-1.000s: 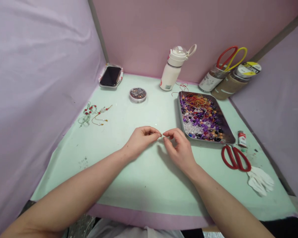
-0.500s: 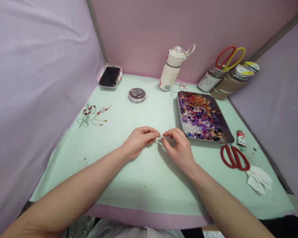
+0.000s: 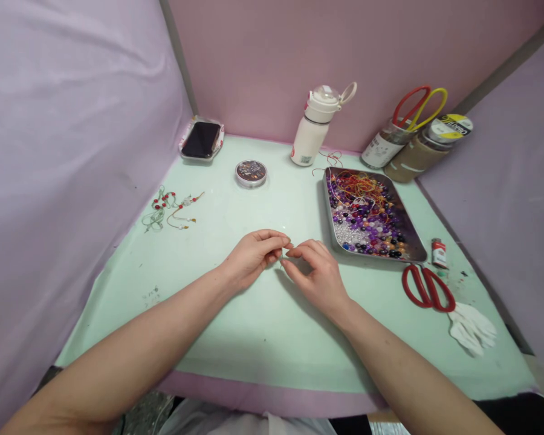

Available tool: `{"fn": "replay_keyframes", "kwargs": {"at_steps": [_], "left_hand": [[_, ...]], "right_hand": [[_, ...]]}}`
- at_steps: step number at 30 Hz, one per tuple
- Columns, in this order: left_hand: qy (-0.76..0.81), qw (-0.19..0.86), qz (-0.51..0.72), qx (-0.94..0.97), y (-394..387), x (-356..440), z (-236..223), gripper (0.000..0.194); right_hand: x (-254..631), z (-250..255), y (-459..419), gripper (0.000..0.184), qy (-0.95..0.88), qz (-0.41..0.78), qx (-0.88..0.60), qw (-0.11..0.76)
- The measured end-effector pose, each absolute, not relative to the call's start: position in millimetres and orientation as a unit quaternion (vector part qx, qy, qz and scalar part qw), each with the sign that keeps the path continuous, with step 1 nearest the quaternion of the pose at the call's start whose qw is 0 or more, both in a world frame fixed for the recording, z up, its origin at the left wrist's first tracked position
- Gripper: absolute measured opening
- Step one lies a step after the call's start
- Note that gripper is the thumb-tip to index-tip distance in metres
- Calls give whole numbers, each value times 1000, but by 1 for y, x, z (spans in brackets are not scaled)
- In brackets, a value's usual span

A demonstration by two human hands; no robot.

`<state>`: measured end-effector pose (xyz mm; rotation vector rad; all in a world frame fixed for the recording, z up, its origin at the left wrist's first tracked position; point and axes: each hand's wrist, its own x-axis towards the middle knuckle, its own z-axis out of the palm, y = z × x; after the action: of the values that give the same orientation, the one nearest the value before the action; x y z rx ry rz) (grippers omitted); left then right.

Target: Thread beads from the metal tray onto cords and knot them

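Note:
My left hand (image 3: 258, 257) is in the middle of the table, its thumb and forefinger pinched on a thin pale cord (image 3: 281, 263). The cord is so fine that only a short bit shows, and what sits on it, if anything, is too small to make out. From the right, my right hand (image 3: 317, 275) meets it, thumb and forefinger bent around the cord close to the left fingertips. A metal tray (image 3: 410, 232) of mixed beads and tangled red, orange and white threads lies just beyond my right hand.
A beaded cord piece (image 3: 165, 205) lies left. Behind are a phone (image 3: 200, 140), a small round tin (image 3: 251, 173), a white bottle (image 3: 312, 133) and two jars (image 3: 381, 146), one holding scissors. Red-handled scissors (image 3: 428, 289), a lighter-like red-and-white item (image 3: 439, 254) and a white glove (image 3: 472, 329) lie right.
My right hand has moved slightly left and closer to my left hand, its thumb now against the cord below the left fingertips. The left fingers have shifted a little.

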<state>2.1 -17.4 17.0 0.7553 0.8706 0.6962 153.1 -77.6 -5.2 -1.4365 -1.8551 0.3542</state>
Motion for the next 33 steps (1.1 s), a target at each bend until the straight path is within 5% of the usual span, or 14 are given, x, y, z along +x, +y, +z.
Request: {"fn": "replay_keyframes", "kwargs": {"at_steps": [11, 20, 22, 33], "left_hand": [[385, 787, 340, 341, -19, 4, 19, 15], [381, 794, 368, 297, -17, 2, 16, 16], [377, 793, 378, 294, -16, 2, 16, 16], [392, 768, 400, 312, -16, 2, 15, 16]], "right_hand": [[141, -3, -78, 13, -698, 193, -565, 395], [139, -5, -82, 5, -626, 320, -580, 411], [139, -5, -82, 18, -612, 340, -569, 430], [140, 1, -84, 18, -665, 326, -503, 445]]}}
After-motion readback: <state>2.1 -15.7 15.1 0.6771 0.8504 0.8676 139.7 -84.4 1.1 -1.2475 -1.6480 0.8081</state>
